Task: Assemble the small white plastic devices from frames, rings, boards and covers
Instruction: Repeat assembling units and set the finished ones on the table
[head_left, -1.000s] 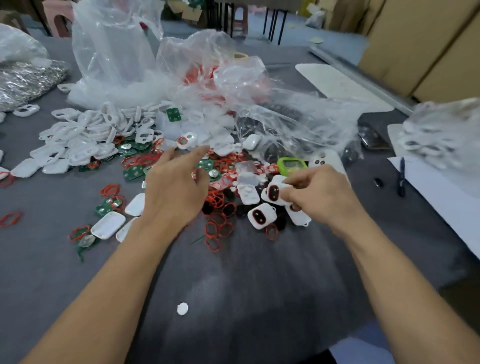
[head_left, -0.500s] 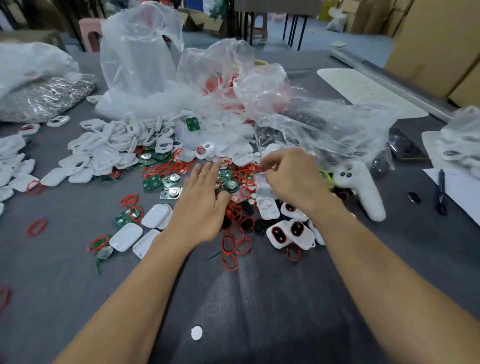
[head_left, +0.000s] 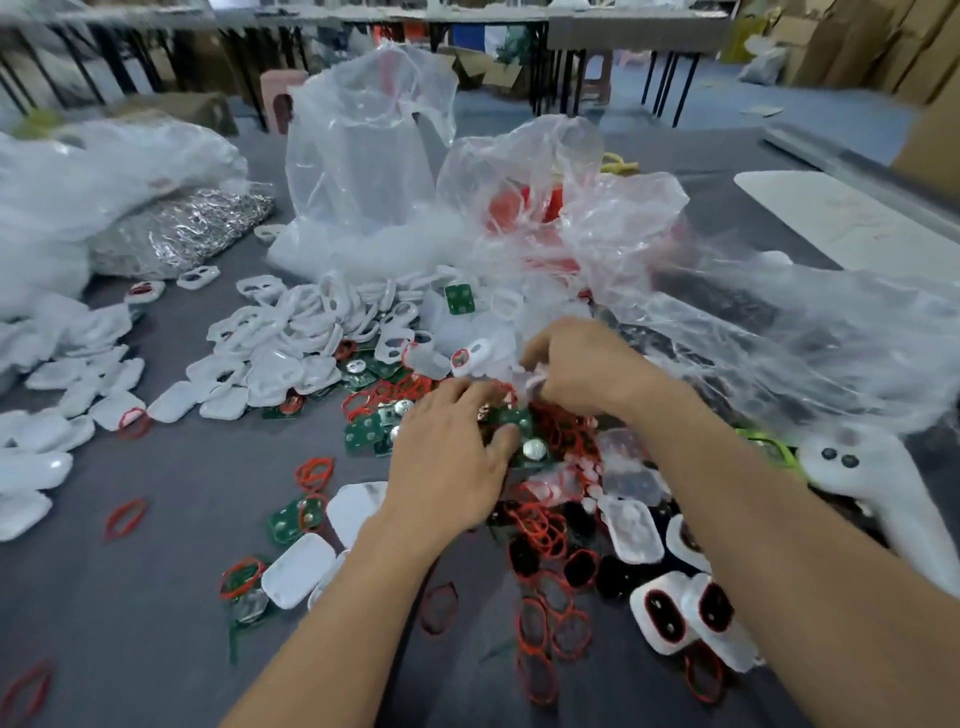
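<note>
My left hand (head_left: 447, 457) lies palm down on the heap of green circuit boards (head_left: 363, 434) and red rings (head_left: 545, 525), its fingertips and thumb touching a board. My right hand (head_left: 582, 369) is curled at the back of the heap, its fingers pinching a small white part (head_left: 535, 376) that is blurred. White frames (head_left: 291, 322) are piled to the left of it. White covers (head_left: 298, 574) lie near my left forearm. Two assembled white devices (head_left: 680, 613) with dark openings rest by my right forearm.
Clear plastic bags (head_left: 363, 156) with white and red parts stand behind the heap; another bag (head_left: 779, 322) spreads to the right. A silver foil pack (head_left: 176, 234) lies at the back left. A white handheld tool (head_left: 852, 467) lies at the right. The table (head_left: 130, 623) is grey.
Both hands have moved further away from me, deeper into the heap. The right hand left the assembled devices and now pinches a small white part; the left hand settled onto the boards.
</note>
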